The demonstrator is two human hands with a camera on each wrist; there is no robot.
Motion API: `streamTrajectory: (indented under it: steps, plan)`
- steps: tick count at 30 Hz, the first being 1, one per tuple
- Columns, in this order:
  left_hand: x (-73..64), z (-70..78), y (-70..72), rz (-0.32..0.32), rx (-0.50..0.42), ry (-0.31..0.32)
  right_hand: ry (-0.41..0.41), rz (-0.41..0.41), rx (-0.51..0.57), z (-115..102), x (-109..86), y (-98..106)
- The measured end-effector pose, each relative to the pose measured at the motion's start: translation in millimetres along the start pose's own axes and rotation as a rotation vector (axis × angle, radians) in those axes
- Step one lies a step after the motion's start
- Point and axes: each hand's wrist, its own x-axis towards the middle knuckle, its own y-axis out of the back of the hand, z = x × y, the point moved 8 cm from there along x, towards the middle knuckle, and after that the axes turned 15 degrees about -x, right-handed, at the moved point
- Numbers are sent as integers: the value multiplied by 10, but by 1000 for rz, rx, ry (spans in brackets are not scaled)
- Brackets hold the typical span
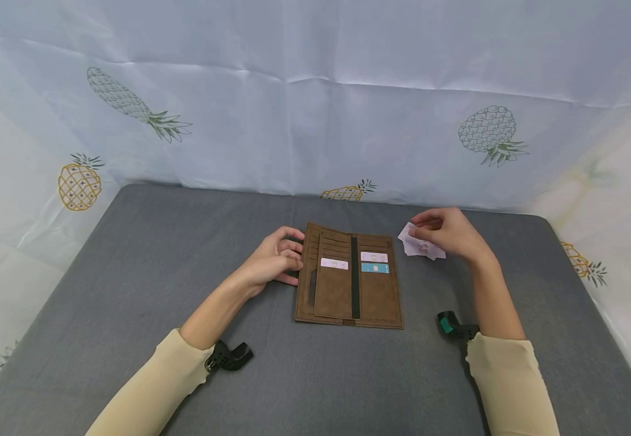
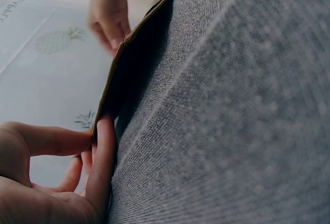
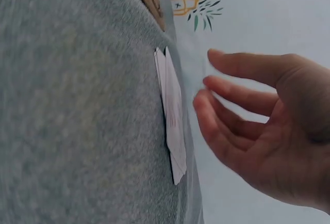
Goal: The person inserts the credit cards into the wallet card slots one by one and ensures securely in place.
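Note:
A brown bifold wallet (image 1: 333,297) lies spread open on the grey table. Its left panel has a pale pink card (image 1: 334,264) tucked in a slot; the right panel holds another pink card (image 1: 373,257) above a blue card (image 1: 375,268). My left hand (image 1: 272,260) pinches the wallet's left edge, and the left wrist view has that cover (image 2: 116,59) tilted up off the cloth between thumb and finger. Just right of the wallet lies a loose fanned pile of pale pink cards (image 1: 424,249). Over it hovers my right hand (image 1: 452,233), its fingers (image 3: 227,65) loosely bent and apart from the cards, holding nothing.
Grey cloth (image 1: 130,303) covers the table. Behind it hangs a white curtain (image 1: 239,133) printed with pineapples. Black wrist devices (image 1: 231,356) sit at both sleeve cuffs, close over the tabletop.

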Motion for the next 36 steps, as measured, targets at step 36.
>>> streamTrajectory:
  steps: [36]
  plan:
    - [-18,8,-7,-3,-5,8,-25,21,-153,78,49,5]
